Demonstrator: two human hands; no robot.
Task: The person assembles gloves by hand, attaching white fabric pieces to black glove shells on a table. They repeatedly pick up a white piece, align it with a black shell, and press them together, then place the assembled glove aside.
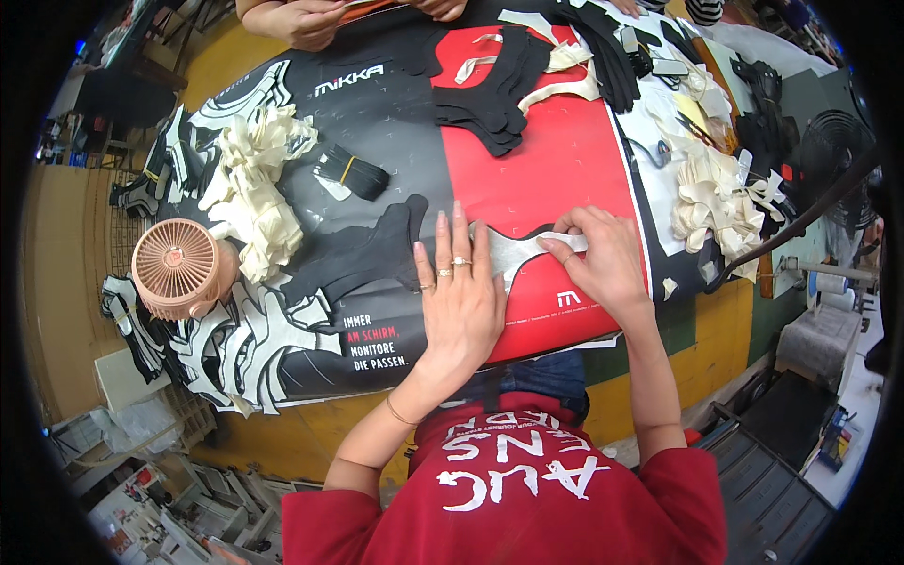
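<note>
On the red part of the printed table mat lies a cut, curved piece of material (513, 255), white on top with a black edge. My left hand (463, 301) rests flat over its left end, fingers stretched out. At the other end, my right hand (605, 259) pinches the narrow tip between thumb and fingers. Just left of my left hand are black cut pieces (363, 250), partly hidden under it. What lies under my left palm is hidden.
A pink fan (181, 268) stands at the left beside a heap of cream pieces (256, 184) and white pieces with black edges (254, 344). A banded black bundle (353, 172) lies farther back. Black shaped pieces (490, 99) lie across the far side, where another person's hands (306, 21) show.
</note>
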